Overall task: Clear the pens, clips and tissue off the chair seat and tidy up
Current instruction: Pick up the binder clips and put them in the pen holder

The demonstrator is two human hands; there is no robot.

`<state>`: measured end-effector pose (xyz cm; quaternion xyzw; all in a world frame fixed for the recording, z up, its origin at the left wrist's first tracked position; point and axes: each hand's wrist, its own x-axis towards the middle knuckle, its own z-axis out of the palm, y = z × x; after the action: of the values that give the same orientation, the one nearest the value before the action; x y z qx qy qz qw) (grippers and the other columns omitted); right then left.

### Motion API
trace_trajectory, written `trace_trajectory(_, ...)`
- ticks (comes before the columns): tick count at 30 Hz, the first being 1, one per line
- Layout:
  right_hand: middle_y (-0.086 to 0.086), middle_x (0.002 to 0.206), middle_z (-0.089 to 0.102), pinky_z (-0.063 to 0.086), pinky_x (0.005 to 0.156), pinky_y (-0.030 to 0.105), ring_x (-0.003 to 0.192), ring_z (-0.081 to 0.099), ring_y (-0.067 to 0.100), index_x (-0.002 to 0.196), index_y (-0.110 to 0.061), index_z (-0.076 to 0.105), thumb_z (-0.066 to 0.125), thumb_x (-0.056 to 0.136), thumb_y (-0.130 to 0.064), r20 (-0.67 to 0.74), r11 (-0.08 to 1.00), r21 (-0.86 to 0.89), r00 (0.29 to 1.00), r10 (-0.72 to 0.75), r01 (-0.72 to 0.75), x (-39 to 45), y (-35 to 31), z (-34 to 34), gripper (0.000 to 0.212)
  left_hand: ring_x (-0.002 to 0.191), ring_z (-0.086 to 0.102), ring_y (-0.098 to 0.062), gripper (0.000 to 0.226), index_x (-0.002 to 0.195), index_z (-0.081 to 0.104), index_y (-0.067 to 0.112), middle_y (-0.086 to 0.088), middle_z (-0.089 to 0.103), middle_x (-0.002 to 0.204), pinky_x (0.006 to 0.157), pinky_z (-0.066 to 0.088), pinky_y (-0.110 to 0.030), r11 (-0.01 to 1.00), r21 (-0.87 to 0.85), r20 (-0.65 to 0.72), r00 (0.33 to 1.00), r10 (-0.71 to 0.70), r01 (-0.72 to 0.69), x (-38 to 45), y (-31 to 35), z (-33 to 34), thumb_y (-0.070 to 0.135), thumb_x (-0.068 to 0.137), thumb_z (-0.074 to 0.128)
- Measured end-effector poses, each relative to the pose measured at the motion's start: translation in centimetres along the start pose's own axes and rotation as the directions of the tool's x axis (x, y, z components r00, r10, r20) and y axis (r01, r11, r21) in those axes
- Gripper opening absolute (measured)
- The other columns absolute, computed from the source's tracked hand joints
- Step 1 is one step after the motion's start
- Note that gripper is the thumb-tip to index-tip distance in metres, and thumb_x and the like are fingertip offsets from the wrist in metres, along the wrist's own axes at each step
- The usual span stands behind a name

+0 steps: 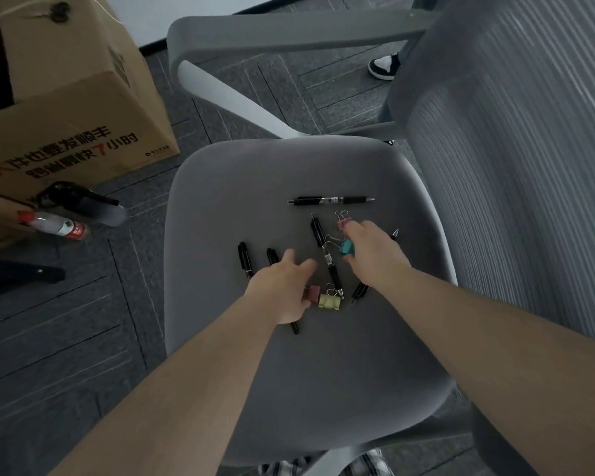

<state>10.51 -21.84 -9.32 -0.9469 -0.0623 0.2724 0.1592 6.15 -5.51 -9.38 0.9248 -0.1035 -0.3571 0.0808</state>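
Note:
The grey chair seat carries several black pens and some binder clips. One pen lies crosswise at the far side, and another pen runs diagonally between my hands. A third pen lies to the left. My left hand rests over a fourth pen with fingers spread, its thumb beside a rose clip and a yellow clip. My right hand pinches a teal clip between finger and thumb, just below a pink clip. No tissue is visible.
The chair's ribbed backrest rises on the right and an armrest arches across the far side. A cardboard box stands on the carpet at left, with a plastic bottle and a dark tool beside it. Someone's shoe is beyond the chair.

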Motion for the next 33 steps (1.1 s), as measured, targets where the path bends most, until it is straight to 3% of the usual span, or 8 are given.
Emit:
trace_trajectory(5,0.013,0.124,0.048,0.050,0.083,0.044,0.107,0.057,0.037,0.118,-0.007,0.051,0.056,0.091,-0.013,0.019,0.999,-0.047,1.000,-0.005,0.006,0.9,-0.4,1.2,0.028,0.085,0.063,-0.032,0.022,0.119,0.048,0.018,-0.006,0.045,0.118,0.067,0.054,-0.040,0.999,0.041,-0.035,0.999,0.036,-0.035,0.6,0.1,1.5,0.019,0.097,0.046)
trace_trajectory(10,0.016,0.123,0.049,0.048,0.081,0.042,0.104,0.058,0.039,0.112,-0.002,0.051,0.053,0.090,-0.009,-0.020,1.000,-0.026,1.000,-0.015,0.015,1.4,-0.7,1.6,0.023,0.100,0.062,-0.032,0.033,0.126,0.052,0.015,-0.006,0.051,0.122,0.080,0.053,-0.042,1.000,-0.025,-0.079,0.997,0.003,-0.005,1.2,0.3,1.6,0.013,0.096,0.038)
trace_trajectory(15,0.016,0.110,0.061,0.041,0.069,0.034,0.095,0.060,0.037,0.113,-0.005,0.049,0.051,0.085,-0.010,-0.119,0.993,0.118,0.993,0.017,-0.003,1.0,-0.5,0.4,0.028,0.094,0.060,-0.033,0.022,0.099,0.042,0.009,-0.007,0.060,0.108,0.077,0.053,-0.043,0.962,-0.274,-0.088,0.996,-0.020,-0.005,0.0,0.8,1.1,-0.005,0.082,0.039)
trace_trajectory(17,0.012,0.111,0.062,0.042,0.067,0.034,0.091,0.061,0.036,0.108,-0.008,0.047,0.049,0.085,-0.013,-0.182,0.985,0.169,0.982,0.055,-0.024,0.9,-0.3,-0.3,0.023,0.081,0.059,-0.035,0.019,0.092,0.031,0.012,-0.009,0.061,0.093,0.067,0.050,-0.044,0.929,-0.370,-0.114,0.992,-0.047,0.002,-0.4,1.3,0.9,-0.002,0.082,0.037)
trace_trajectory(20,0.017,0.109,0.062,0.042,0.068,0.038,0.093,0.061,0.039,0.110,-0.005,0.042,0.050,0.093,-0.026,-0.212,0.978,0.188,0.968,0.131,-0.091,1.2,-0.3,-0.7,0.028,0.071,0.053,-0.030,0.019,0.098,0.031,0.015,-0.003,0.053,0.077,0.057,0.039,-0.034,0.943,-0.333,-0.114,0.993,-0.023,-0.017,-0.6,2.3,0.9,0.016,0.085,0.044)
trace_trajectory(24,0.018,0.110,0.063,0.039,0.068,0.036,0.101,0.061,0.038,0.110,-0.003,0.045,0.056,0.092,-0.038,-0.150,0.965,0.206,0.970,0.193,-0.160,2.5,-1.0,-0.1,0.040,0.097,0.059,-0.026,0.054,0.116,0.040,0.017,-0.002,0.059,0.106,0.073,0.047,-0.036,0.979,-0.205,-0.044,0.999,-0.019,0.010,0.1,3.1,1.7,0.055,0.082,0.059)
trace_trajectory(29,0.020,0.114,0.062,0.037,0.068,0.036,0.103,0.061,0.039,0.111,-0.002,0.044,0.051,0.095,-0.025,-0.154,0.965,0.187,0.964,0.216,-0.186,4.0,-1.6,1.0,0.028,0.091,0.063,-0.030,0.042,0.112,0.043,0.015,-0.006,0.060,0.101,0.065,0.046,-0.034,0.994,-0.107,-0.127,0.992,-0.003,-0.011,1.0,3.4,3.1,0.045,0.087,0.058)
trace_trajectory(33,0.019,0.104,0.064,0.038,0.064,0.035,0.084,0.059,0.034,0.095,-0.007,0.039,0.052,0.091,-0.017,-0.150,0.961,0.230,0.970,0.190,-0.152,4.0,-1.5,1.5,0.016,0.081,0.061,-0.029,0.030,0.094,0.039,0.013,-0.003,0.053,0.085,0.059,0.042,-0.032,0.985,-0.170,-0.121,0.991,-0.049,0.028,1.1,4.0,3.4,0.033,0.081,0.058)
